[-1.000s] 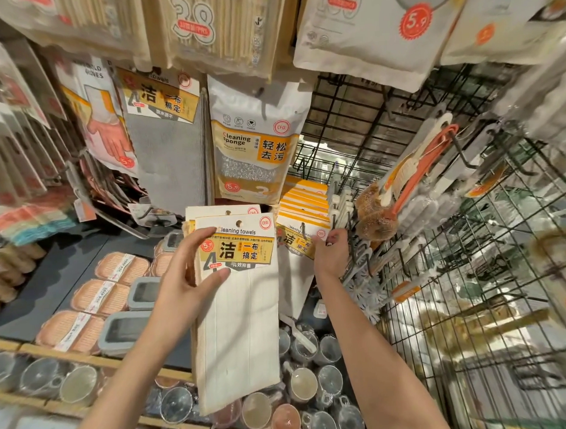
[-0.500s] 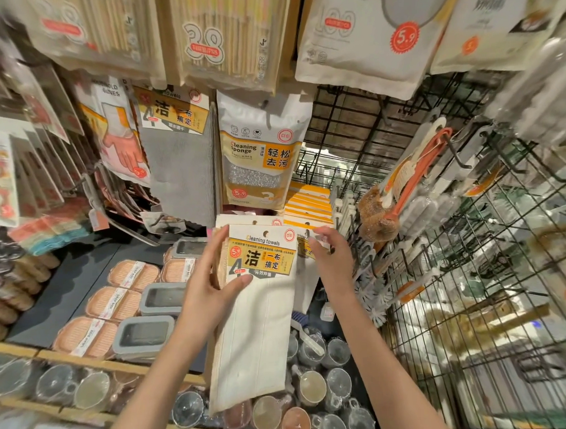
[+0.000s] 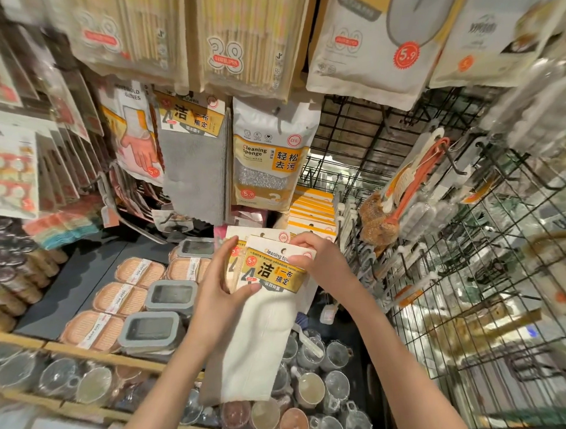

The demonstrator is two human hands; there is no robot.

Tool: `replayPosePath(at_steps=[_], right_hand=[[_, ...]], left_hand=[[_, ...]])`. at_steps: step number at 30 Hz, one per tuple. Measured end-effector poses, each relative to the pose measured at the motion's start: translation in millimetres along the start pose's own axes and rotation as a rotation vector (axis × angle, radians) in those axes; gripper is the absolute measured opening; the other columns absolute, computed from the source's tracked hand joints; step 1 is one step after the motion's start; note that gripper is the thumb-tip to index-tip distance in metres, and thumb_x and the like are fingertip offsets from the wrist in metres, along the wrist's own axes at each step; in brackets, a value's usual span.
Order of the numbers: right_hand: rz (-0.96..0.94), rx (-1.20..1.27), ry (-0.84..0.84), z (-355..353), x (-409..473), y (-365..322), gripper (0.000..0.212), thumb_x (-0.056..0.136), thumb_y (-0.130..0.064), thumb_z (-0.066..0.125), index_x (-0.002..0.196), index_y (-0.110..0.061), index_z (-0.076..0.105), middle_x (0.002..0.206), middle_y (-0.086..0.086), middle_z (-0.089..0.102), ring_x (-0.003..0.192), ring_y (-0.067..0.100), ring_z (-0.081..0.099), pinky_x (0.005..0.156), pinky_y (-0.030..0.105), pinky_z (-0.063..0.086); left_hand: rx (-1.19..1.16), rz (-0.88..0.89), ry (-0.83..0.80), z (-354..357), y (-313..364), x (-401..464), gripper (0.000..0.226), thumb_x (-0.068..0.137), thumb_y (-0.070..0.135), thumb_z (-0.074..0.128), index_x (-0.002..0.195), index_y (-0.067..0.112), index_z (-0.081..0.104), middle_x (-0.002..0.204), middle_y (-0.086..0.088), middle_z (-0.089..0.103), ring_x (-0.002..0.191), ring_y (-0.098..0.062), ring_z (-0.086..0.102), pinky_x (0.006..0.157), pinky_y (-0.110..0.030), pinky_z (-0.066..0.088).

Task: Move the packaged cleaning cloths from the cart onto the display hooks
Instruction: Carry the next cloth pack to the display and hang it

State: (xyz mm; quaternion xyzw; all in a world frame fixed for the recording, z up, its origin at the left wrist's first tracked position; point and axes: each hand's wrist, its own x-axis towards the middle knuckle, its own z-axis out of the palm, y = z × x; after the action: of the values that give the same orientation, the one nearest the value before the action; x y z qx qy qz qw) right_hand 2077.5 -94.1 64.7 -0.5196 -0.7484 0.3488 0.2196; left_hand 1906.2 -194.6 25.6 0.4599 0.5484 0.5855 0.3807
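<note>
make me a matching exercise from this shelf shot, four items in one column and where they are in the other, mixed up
Items:
1. white cleaning towel pack
2. grey hanging cloth
3. cleaning sponge bag
4. orange-handled brush

Places:
A. on the wire rack at the right
B. hanging just right of the grey cloth
C. held between the left hand and right hand
D. hanging beside the household gloves pack

Pairs: 1-C, 2-D, 3-B, 4-A
</note>
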Motion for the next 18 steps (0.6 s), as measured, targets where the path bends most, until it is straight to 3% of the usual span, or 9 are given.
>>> replayPosePath(at_steps=[4,7,11,15,18], right_hand=[[0.114,0.066,0.015,-3.5,-2.3,9.0,0.018,0.082,-0.011,0.066,0.097,-0.021,0.063,0.092,-0.007,0.061,0.091,0.012,0.058,0.076,0.023,0.048],[0.160,0.096,0.050,-8.3,-1.9,24.0,0.019,0.083,-0.010,0.067,0.086,-0.027,0.059,0.089,-0.007,0.061,0.094,0.017,0.060,0.083,0.032,0.051],[0.221,0.101,0.095,-15.3,2.0,45.2,0.019,0.082,-0.013,0.069,0.089,-0.029,0.061,0.096,-0.005,0.061,0.095,0.018,0.059,0.083,0.033,0.050],[0.230,0.036,0.132,-18.8,14.4,60.6,0.016,0.081,-0.015,0.070,0.090,-0.027,0.063,0.097,-0.003,0.064,0.094,0.018,0.059,0.085,0.038,0.050],[0.232,-0.044,0.137,-19.2,24.1,68.9,0.016,0.081,-0.018,0.069,0.088,-0.030,0.062,0.100,-0.004,0.065,0.096,0.018,0.059,0.084,0.039,0.050]], left_hand=[[0.024,0.010,-0.012,-2.6,-5.1,-3.9,0.069,0.077,0.014,0.074,0.132,0.039,0.042,0.135,0.013,0.050,0.121,-0.006,0.051,0.101,-0.026,0.043],[0.066,0.038,0.024,-4.0,-5.9,-4.9,0.052,0.091,0.010,0.058,0.136,0.030,0.041,0.136,0.020,0.045,0.125,0.001,0.045,0.103,-0.037,0.043],[0.120,0.080,0.054,-6.9,-5.7,-0.6,0.050,0.093,-0.003,0.049,0.137,0.018,0.040,0.127,0.040,0.040,0.126,0.012,0.036,0.107,-0.038,0.037],[0.117,0.092,0.058,-11.9,-8.4,3.9,0.049,0.093,-0.003,0.048,0.136,0.021,0.041,0.130,0.035,0.043,0.129,0.005,0.037,0.109,-0.042,0.035],[0.152,0.101,0.057,-16.1,-11.0,4.8,0.050,0.094,0.000,0.048,0.133,0.031,0.041,0.128,0.040,0.043,0.128,0.006,0.038,0.107,-0.036,0.037]])
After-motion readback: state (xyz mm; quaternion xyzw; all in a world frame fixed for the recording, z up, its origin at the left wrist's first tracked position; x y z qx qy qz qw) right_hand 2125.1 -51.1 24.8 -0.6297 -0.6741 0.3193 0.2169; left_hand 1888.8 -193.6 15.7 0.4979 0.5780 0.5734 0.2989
